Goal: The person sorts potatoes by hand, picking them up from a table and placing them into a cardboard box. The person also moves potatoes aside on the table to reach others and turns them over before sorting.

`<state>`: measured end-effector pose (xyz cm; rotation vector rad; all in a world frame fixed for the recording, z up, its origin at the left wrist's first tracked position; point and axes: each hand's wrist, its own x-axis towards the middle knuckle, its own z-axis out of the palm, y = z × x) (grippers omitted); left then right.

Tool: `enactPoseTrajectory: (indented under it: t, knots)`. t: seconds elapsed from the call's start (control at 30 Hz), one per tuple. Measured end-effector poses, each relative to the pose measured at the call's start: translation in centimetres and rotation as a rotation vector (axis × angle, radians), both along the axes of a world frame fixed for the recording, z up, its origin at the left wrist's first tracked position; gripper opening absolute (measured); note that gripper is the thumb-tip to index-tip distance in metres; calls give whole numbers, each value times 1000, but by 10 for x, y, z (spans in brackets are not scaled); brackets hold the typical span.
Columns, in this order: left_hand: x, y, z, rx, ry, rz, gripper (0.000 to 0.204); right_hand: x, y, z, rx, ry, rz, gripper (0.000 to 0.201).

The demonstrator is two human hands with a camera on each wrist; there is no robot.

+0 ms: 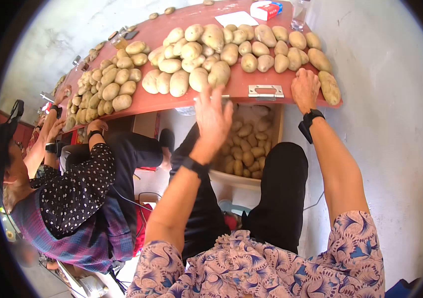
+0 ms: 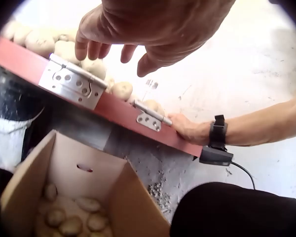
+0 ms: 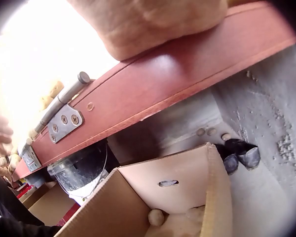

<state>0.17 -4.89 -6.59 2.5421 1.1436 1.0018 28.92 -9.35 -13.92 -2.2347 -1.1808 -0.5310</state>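
Potatoes [image 1: 191, 50] lie in piles and loose rows across the red table [image 1: 241, 82]. My left hand [image 1: 213, 116] is raised at the table's front edge, close to the nearest big potatoes [image 1: 219, 73]. Its fingers are spread and slightly bent with nothing between them; the left wrist view shows the same hand [image 2: 148, 29] above the metal hinge [image 2: 74, 81]. At the table's right end rests my right hand [image 1: 305, 89], fingers loosely bent, between the hinge [image 1: 266, 91] and a long potato [image 1: 329, 88]. In the right wrist view only the heel of that hand [image 3: 158, 24] shows, its fingers hidden.
Below the table edge, between my knees, stands a cardboard box [image 1: 276, 131] with potatoes inside. A bucket [image 3: 81, 173] and dark shoes [image 3: 244, 154] are under the table. Another person [image 1: 72, 198] sits at left beside a potato pile [image 1: 105, 84]. A glass [image 1: 299, 15] stands at the back.
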Motion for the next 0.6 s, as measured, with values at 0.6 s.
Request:
enactPoseTrajectory:
  t: [0.6]
  knots:
    - [46,84,-26,283,464,15,49,-1,-3,0,-71,26,-38,17]
